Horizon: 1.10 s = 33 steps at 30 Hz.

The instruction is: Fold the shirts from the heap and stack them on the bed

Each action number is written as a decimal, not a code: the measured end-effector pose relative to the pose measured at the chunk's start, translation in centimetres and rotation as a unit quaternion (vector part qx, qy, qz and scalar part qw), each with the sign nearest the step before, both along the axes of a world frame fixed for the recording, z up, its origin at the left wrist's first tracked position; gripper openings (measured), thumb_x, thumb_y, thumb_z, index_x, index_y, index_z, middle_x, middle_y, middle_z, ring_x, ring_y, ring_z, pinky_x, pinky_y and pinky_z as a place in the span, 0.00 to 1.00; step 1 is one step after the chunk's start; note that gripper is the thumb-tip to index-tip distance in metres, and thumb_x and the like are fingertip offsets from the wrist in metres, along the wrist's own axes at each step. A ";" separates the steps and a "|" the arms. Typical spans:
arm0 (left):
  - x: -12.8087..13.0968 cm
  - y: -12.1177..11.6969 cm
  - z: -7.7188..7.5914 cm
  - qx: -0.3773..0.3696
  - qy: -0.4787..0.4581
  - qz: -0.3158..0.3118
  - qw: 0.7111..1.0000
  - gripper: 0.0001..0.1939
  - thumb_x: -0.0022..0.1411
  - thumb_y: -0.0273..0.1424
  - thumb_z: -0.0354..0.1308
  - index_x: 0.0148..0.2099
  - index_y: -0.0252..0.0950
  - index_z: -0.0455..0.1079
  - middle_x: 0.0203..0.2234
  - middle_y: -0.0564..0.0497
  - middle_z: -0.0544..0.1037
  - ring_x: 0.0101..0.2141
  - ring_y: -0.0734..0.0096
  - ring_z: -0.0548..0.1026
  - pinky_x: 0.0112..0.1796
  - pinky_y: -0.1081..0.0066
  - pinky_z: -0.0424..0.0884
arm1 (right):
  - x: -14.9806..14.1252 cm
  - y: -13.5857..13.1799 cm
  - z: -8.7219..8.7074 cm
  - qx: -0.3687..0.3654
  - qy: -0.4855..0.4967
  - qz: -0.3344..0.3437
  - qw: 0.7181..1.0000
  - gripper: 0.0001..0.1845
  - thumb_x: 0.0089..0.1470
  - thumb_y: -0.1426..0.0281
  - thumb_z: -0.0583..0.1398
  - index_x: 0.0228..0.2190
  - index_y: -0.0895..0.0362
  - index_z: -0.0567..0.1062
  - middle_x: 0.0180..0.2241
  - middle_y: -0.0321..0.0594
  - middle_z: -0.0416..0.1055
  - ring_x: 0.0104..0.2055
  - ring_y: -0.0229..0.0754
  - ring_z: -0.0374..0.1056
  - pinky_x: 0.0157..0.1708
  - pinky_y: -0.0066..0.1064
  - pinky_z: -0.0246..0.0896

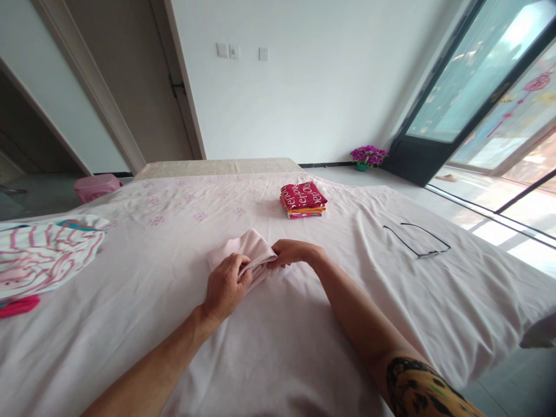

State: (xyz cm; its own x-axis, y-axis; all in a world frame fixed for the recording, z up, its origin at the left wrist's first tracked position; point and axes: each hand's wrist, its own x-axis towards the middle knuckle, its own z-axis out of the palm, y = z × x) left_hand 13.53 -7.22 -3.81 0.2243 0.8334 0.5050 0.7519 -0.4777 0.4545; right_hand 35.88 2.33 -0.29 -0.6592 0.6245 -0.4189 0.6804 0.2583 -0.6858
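Observation:
A pale pink folded cloth (248, 245) lies near the middle of the bed, its layered edges facing me. My left hand (228, 282) grips its near left edge, with the thumb and fingers closed on the layers. At the right corner, my right hand (292, 253) pinches the same cloth, its fingertips partly hidden under the fold. Beyond my right hand sits a neat stack of folded fabric (303, 200), red with white lettering on top and orange and pink layers below.
A pale pink sheet (278, 347) covers the bed. Striped clothing (47, 255) and a red cloth (19, 307) lie at the left. Eyeglasses (428, 253) rest at the right. A pink stool (98, 186), purple flowers (368, 155) and a glass door (460, 75) stand beyond.

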 end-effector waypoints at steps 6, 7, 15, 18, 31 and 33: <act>-0.2 0.0 0.4 0.017 0.051 -0.071 0.996 0.07 0.59 0.24 0.54 0.40 0.39 0.67 0.34 0.50 0.75 0.39 0.64 0.72 0.42 0.65 0.68 | 0.0 0.3 -0.3 -0.010 -0.014 -0.007 1.000 0.07 0.44 0.68 0.62 0.27 0.59 0.77 0.21 0.32 0.72 0.23 0.34 0.66 0.24 0.23 0.58; -0.3 0.0 0.5 0.017 0.057 -0.083 0.995 0.07 0.59 0.23 0.55 0.40 0.39 0.67 0.34 0.50 0.75 0.39 0.64 0.72 0.42 0.65 0.68 | 0.0 0.3 -0.4 -0.017 -0.011 -0.008 1.000 0.07 0.44 0.68 0.61 0.26 0.59 0.77 0.21 0.32 0.72 0.23 0.34 0.66 0.24 0.23 0.59; -0.3 -0.4 1.9 0.005 0.120 -0.122 0.985 0.03 0.61 0.31 0.57 0.38 0.39 0.70 0.35 0.49 0.75 0.38 0.63 0.72 0.42 0.64 0.67 | 0.9 0.1 0.7 -0.023 -0.027 -0.066 0.997 0.08 0.49 0.69 0.59 0.29 0.58 0.78 0.25 0.36 0.76 0.26 0.36 0.71 0.27 0.23 0.58; -0.2 -0.2 2.6 -0.019 0.069 -0.101 0.992 0.11 0.69 0.33 0.48 0.36 0.39 0.70 0.33 0.49 0.76 0.37 0.65 0.73 0.41 0.66 0.68 | 0.2 -0.5 2.3 0.166 -0.028 -0.192 0.967 0.11 0.57 0.69 0.56 0.37 0.57 0.78 0.32 0.40 0.79 0.33 0.40 0.74 0.33 0.26 0.61; -0.3 0.4 -0.9 0.028 0.206 -0.023 0.978 0.25 0.66 0.33 0.52 0.63 0.31 0.62 0.61 0.36 0.67 0.63 0.50 0.62 0.62 0.47 0.53 | -5.2 -2.7 -2.8 0.399 -0.006 -0.068 0.914 0.27 0.68 0.62 0.48 0.64 0.59 0.58 0.66 0.53 0.53 0.69 0.53 0.46 0.65 0.52 0.46; -0.4 0.1 -0.7 0.030 0.219 -0.024 0.975 0.28 0.65 0.36 0.55 0.63 0.30 0.62 0.62 0.34 0.66 0.63 0.47 0.61 0.62 0.46 0.53 | -4.6 -2.2 -3.7 0.387 -0.024 -0.063 0.920 0.25 0.68 0.62 0.48 0.63 0.57 0.60 0.67 0.52 0.53 0.69 0.51 0.47 0.65 0.52 0.46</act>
State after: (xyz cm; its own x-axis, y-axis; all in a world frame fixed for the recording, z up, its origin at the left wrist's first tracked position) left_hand 13.15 -7.08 -4.50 0.4673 0.7884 0.4001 0.8437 -0.5329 0.0649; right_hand 31.29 0.14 -3.95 -0.5532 0.8181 0.1568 0.7631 0.5732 -0.2984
